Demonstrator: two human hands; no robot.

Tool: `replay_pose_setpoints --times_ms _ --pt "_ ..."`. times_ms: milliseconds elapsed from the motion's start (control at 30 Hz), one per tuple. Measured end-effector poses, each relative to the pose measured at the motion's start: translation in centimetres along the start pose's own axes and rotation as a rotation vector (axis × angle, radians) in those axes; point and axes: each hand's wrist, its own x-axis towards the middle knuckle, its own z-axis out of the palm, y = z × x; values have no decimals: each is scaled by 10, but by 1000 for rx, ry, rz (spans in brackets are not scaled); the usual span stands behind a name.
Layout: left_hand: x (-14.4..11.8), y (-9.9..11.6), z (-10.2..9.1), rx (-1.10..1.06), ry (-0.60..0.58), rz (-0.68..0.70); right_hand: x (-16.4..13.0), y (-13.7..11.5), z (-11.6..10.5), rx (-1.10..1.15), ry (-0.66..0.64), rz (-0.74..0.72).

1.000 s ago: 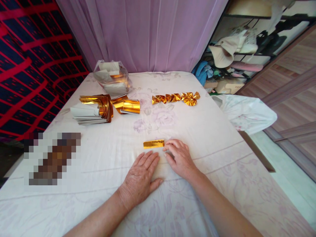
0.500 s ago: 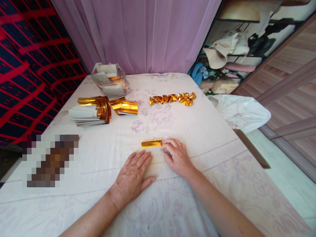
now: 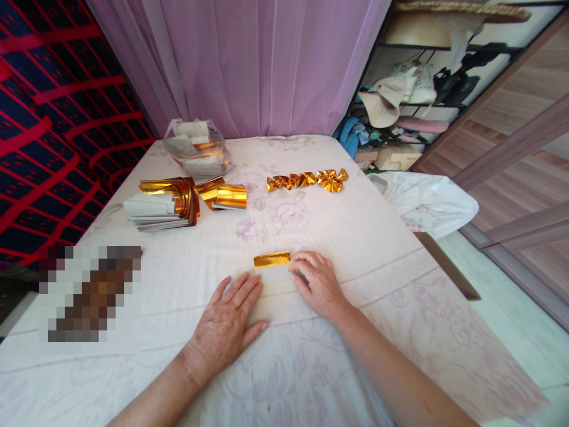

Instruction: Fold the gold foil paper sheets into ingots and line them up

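Note:
A narrow folded strip of gold foil paper lies flat in front of me, with a pale area along its near side. My left hand rests palm down on the cloth, left of and nearer than the strip, fingers stretched and thumb apart. At the strip's right end, my right hand has curled fingers, with the fingertips at the paper's edge; the exact grip is partly hidden. Farther back lies a row of crumpled gold foil pieces.
Fanned gold-and-white paper sheets lie at the left beside a curled gold sheet. Behind them stands a clear bag of paper. A blurred patch covers something at left. A white plastic bag is beyond the table's right edge.
My left hand has slid slightly left, away from the strip. The right hand stays at the strip's right end. The camera view has shifted a little.

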Motion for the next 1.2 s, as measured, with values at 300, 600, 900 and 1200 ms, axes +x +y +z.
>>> replay_pose_setpoints --times_ms 300,600,900,1200 --pt "5 2 -2 17 17 6 -15 -35 6 -93 -238 -223" --pt "3 2 -1 -7 22 -35 -16 -15 -8 -101 -500 -163" --pt "8 0 -4 -7 -4 -13 -27 0 -19 -167 -407 -152" --pt "17 5 -7 44 -32 2 -28 -3 -15 -190 -367 -163"
